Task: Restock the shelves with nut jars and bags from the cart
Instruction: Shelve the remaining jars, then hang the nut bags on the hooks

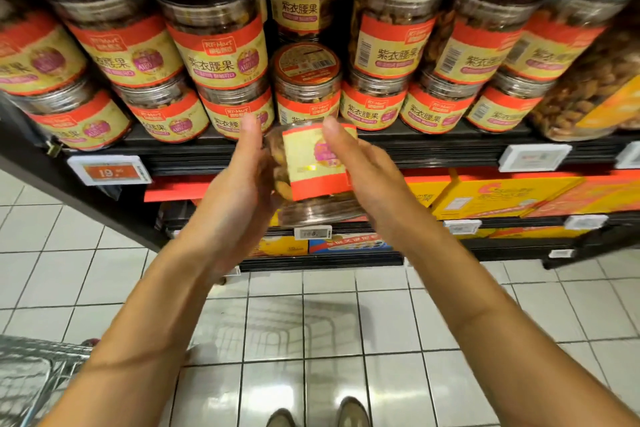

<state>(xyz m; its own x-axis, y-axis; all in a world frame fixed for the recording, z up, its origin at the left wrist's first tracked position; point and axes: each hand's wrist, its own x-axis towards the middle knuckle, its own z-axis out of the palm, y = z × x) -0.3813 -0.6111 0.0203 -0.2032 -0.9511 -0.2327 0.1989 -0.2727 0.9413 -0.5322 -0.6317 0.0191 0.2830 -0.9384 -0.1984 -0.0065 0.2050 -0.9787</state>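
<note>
Left grip (239, 184) and right grip (363, 166) hold a tilted clear plastic nut jar (315, 163), red-and-yellow label, before black shelf (433, 149) of stacked jars (221, 45).

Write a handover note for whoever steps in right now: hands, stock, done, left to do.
Hands: left hand and right hand both grip one nut jar, held before the shelf, not yet set down.
Shelf: jars stacked two high; the middle front jar has an open slot on top.
Lower left: cart, contents unseen.
Left: place the held jar, probably in that slot, then continue from the cart.
</note>
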